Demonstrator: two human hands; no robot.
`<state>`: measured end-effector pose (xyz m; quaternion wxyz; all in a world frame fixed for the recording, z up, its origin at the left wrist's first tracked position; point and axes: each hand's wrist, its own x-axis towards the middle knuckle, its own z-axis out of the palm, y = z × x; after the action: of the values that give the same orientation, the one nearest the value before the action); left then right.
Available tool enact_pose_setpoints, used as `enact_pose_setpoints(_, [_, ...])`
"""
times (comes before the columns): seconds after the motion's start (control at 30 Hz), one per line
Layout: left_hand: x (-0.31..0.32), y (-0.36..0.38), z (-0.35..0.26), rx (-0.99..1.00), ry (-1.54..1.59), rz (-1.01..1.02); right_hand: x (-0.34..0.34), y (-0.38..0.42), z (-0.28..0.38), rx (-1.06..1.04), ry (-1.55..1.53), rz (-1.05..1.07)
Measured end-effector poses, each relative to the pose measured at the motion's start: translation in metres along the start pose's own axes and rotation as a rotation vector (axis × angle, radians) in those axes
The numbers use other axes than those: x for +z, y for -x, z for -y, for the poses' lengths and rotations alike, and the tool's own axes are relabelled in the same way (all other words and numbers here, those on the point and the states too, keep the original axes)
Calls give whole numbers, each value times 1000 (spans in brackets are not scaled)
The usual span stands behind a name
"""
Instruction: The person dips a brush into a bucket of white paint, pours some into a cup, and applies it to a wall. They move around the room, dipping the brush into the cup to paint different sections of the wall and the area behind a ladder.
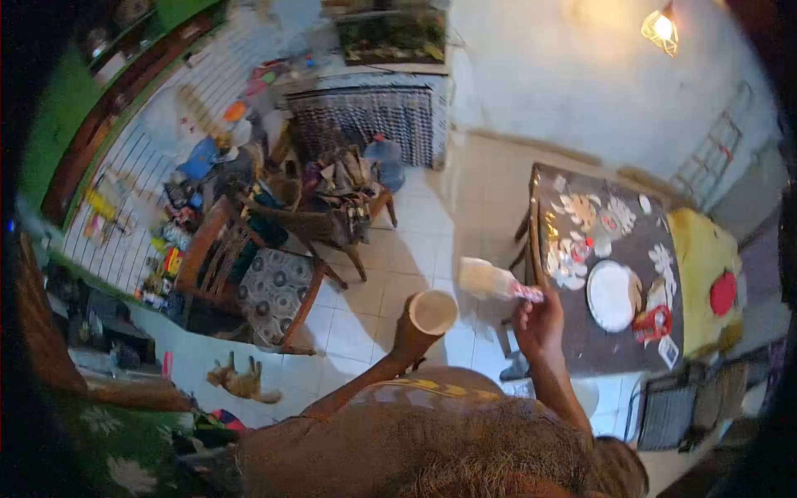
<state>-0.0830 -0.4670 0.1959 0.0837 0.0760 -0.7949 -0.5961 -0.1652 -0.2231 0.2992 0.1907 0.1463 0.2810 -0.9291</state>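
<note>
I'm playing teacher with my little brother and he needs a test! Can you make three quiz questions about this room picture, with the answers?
1. Which hand holds the cup?
2. True or false: the right hand grips a striped handle.
3. Fill in the colour: the red round thing lies on a ____ cloth.

Key: 1. The left hand. 2. True. 3. Yellow.
</note>
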Motion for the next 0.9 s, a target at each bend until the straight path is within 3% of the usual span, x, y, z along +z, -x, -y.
enact_pose_setpoints(0.03, [-4,-2,4,-10,-2,47,3,-12,-9,2,-29,-83])
enact_pose_setpoints(0.3, [-32,-62,37,-60,33,109,29,-64,-28,119,-22,-65])
enact_pose_setpoints(0.4, [-29,-92,49,-77,57,100,33,-87,-23,56,-22,-92])
enact_pose_setpoints(0.57, [-12,-159,63,-96,88,56,35,-147,0,35,23,-45])
enact_pose_setpoints(0.7, [2,-230,47,6,-8,-4,51,-204,24,24,-67,-191])
enact_pose_setpoints(0.8, [10,-287,59,-63,-15,44,61,-243,47,32,12,-58])
enact_pose_setpoints(0.9, [19,-347,65,-80,217,79,72,-289,71,16,20,-50])
